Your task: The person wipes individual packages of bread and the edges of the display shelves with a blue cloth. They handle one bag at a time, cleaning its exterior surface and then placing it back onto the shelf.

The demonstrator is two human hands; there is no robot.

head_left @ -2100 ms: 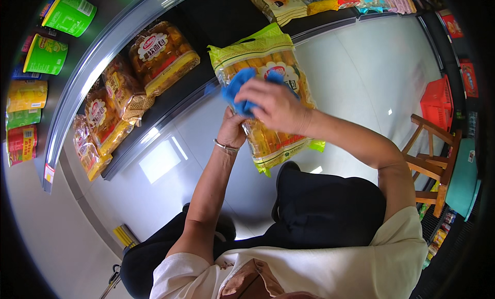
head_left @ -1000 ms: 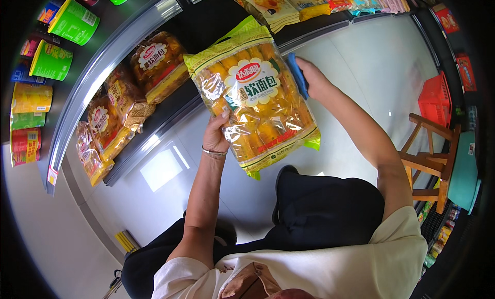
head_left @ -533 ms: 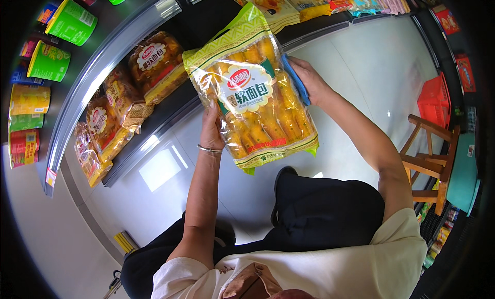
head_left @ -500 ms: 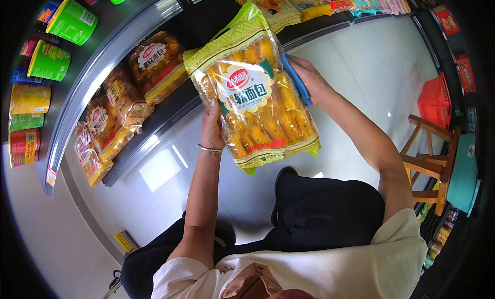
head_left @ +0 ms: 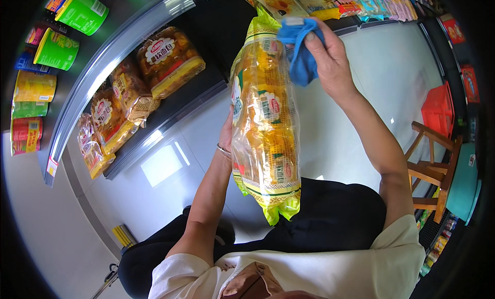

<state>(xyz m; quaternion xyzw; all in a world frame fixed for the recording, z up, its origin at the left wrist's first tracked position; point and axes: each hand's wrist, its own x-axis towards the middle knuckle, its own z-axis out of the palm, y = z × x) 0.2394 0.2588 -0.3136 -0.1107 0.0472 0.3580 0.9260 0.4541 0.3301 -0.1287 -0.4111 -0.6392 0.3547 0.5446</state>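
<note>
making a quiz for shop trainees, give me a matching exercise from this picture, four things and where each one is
Things:
1. blue cloth
2. big yellow snack bag
3. green tubs
4. wooden chair

Places:
a. standing on the floor at the right
b. upper shelf at top left
c. in the right hand, at the bag's top
d. held up by the left hand

Pairs: 1-c, 2-d, 3-b, 4-a

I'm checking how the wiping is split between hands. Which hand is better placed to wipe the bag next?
Probably the right hand: it holds the blue cloth against the top of the snack bag. The left hand is behind the bag, supporting it.
</note>
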